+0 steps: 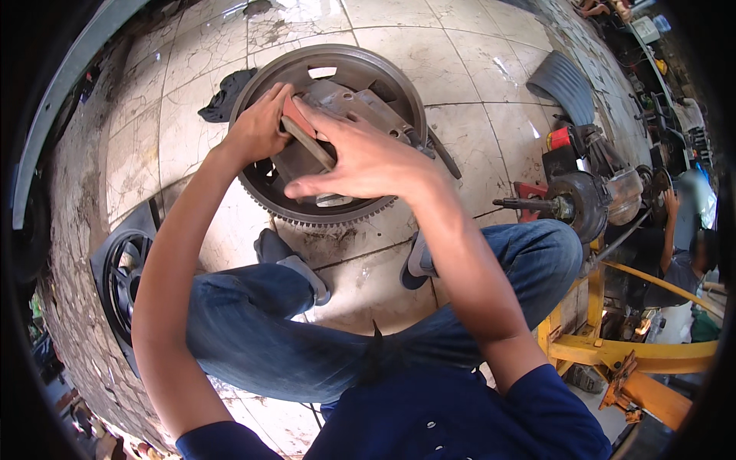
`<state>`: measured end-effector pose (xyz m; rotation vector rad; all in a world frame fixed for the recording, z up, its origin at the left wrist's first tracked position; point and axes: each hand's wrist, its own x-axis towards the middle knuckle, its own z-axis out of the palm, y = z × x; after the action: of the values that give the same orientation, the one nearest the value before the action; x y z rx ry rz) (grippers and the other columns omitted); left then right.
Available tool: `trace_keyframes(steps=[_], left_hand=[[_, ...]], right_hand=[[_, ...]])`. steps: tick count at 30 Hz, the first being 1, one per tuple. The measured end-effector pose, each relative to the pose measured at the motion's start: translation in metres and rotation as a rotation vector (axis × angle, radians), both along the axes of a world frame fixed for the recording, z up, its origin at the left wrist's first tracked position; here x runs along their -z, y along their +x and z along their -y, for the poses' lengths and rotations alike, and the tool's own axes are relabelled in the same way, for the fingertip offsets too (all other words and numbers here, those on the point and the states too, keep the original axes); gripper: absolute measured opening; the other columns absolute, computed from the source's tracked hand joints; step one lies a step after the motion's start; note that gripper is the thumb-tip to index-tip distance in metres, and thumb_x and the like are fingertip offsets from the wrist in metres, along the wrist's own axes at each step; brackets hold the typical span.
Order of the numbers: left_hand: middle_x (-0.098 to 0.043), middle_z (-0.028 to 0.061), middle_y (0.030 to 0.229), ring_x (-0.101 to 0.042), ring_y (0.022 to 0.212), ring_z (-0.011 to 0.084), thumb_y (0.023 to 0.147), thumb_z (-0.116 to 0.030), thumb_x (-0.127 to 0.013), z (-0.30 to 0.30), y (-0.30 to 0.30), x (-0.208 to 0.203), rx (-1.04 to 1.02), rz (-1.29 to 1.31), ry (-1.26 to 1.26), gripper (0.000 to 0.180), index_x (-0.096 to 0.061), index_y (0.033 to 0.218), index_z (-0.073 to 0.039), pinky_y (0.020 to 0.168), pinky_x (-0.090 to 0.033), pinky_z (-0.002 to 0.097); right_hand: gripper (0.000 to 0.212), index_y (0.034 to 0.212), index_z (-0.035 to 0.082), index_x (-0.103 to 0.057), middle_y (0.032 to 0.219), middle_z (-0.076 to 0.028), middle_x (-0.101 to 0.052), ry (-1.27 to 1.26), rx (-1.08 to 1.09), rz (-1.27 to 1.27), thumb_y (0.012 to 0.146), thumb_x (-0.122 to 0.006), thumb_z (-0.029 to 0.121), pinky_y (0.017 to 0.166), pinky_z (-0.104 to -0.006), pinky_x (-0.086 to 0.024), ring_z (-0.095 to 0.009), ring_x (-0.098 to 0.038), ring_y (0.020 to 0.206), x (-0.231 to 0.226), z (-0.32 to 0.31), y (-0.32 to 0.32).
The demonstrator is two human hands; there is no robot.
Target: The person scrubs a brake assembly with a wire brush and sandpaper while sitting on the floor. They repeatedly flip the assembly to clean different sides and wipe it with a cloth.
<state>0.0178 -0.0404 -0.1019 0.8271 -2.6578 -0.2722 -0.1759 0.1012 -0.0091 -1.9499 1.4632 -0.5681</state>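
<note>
Dark blue shirt cloth (445,418) is closest to the eye, and past it come two bent legs in blue jeans (284,337). The knees are spread wide on the near side of a big flywheel (387,69), maybe so both arms can reach over it. The flywheel lies flat on the floor tiles (464,73), so it looks hard to tip or roll.

Over the middle of the flywheel is a flat bar (308,143) with a red face (300,119), held on a slant. The left hand (259,129) has its fingers bent close around the bar's far end. The right hand (372,157) is spread wide, with its thumb sticking out well apart from the bar. Its fingers reach the red face, but one cannot tell if they squeeze or only touch. A hand on each side probably helps stop any wobble.

Inside the flywheel, just past the bar, sits a rough metal plate (360,101). Black cloth (228,93) lies just left of the flywheel, and a thin dark rod (446,157) lies just right of it, perhaps to leave the top free for the hands.
</note>
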Motion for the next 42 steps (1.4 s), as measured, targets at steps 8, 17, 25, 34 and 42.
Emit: trace_keyframes(steps=[8,17,25,34,42], left_hand=[[-0.049,0.0242,0.141,-0.048,0.133,0.0389,0.080,-0.015,-0.074,-0.011,-0.014,-0.014,-0.007,0.009,0.076,0.070,-0.042,0.141,-0.002,0.111,-0.042,0.0446],[-0.047,0.0241,0.146,-0.044,0.138,0.0396,0.082,-0.023,-0.074,-0.009,-0.010,-0.009,-0.093,0.062,0.135,0.076,-0.039,0.145,-0.001,0.115,-0.040,0.0436],[-0.045,0.0225,0.149,-0.041,0.140,0.0384,0.083,-0.024,-0.072,-0.005,-0.007,-0.002,-0.083,0.077,0.136,0.076,-0.038,0.148,-0.005,0.114,-0.040,0.0442],[-0.045,0.0197,0.149,-0.043,0.139,0.0383,0.087,-0.025,-0.069,0.001,-0.009,0.001,-0.068,0.107,0.157,0.068,-0.039,0.146,-0.008,0.111,-0.043,0.0461],[-0.046,0.0193,0.148,-0.044,0.139,0.0359,0.083,-0.023,-0.070,-0.008,-0.011,-0.015,-0.099,0.120,0.155,0.068,-0.041,0.143,-0.008,0.110,-0.045,0.0449]], right_hand=[[0.113,0.159,0.008,-0.024,0.156,-0.023,-0.039,0.072,-0.062,0.034,0.075,-0.081,0.058,0.117,-0.0470,-0.035,-0.038,-0.043,0.141,-0.006,-0.010,-0.016],[0.093,0.153,0.010,-0.040,0.144,-0.019,-0.055,0.196,-0.125,0.126,0.082,-0.076,0.058,0.109,-0.0432,-0.044,-0.036,-0.052,0.134,-0.007,0.006,-0.024],[0.066,0.152,0.016,-0.044,0.139,-0.016,-0.060,0.242,-0.064,-0.020,0.098,-0.059,0.052,0.106,-0.0405,-0.046,-0.033,-0.057,0.130,-0.020,0.016,-0.010],[0.047,0.143,0.010,-0.052,0.137,-0.018,-0.059,0.091,0.053,-0.039,0.109,-0.032,0.035,0.113,-0.0533,-0.035,-0.042,-0.057,0.121,0.002,0.025,0.011],[0.048,0.141,0.010,-0.054,0.138,-0.017,-0.059,-0.096,0.050,-0.092,0.109,-0.030,0.035,0.117,-0.0604,-0.025,-0.036,-0.056,0.126,0.011,-0.002,0.002]])
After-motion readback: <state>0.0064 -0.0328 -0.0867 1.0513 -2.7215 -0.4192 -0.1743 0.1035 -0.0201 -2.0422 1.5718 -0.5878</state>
